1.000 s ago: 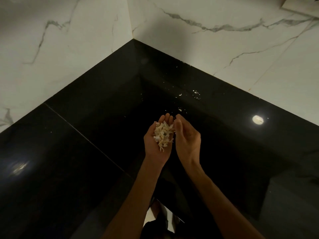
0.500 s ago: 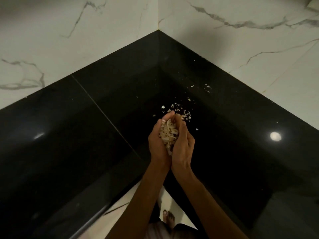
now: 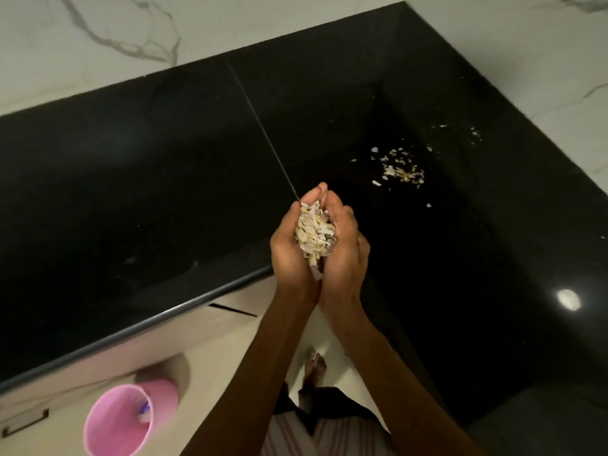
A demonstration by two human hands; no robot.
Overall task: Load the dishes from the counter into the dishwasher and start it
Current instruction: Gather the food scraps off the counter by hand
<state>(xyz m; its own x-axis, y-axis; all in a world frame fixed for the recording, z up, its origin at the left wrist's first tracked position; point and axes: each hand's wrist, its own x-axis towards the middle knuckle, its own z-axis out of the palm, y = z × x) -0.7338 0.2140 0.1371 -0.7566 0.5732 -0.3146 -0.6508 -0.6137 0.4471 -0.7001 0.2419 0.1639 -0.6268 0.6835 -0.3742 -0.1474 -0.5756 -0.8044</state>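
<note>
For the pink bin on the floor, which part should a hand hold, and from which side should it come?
Judging from its pose, grip the pink bin at its open rim, coming from above. It stands upright below the black counter's edge, mouth facing up. Both hands are full of scraps now, so one would have to be freed first.

Countertop glossy black stone; bin probably plastic.

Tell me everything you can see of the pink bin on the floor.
The pink bin is a round, plastic-looking bucket with a slightly paler rim, open with no lid. It stands on the floor at lower left, close to the cream cabinet front below the black counter's edge; whether it touches the cabinet is unclear. Inside lies something small, white and blue, too small to identify. Neither hand touches it.
</note>
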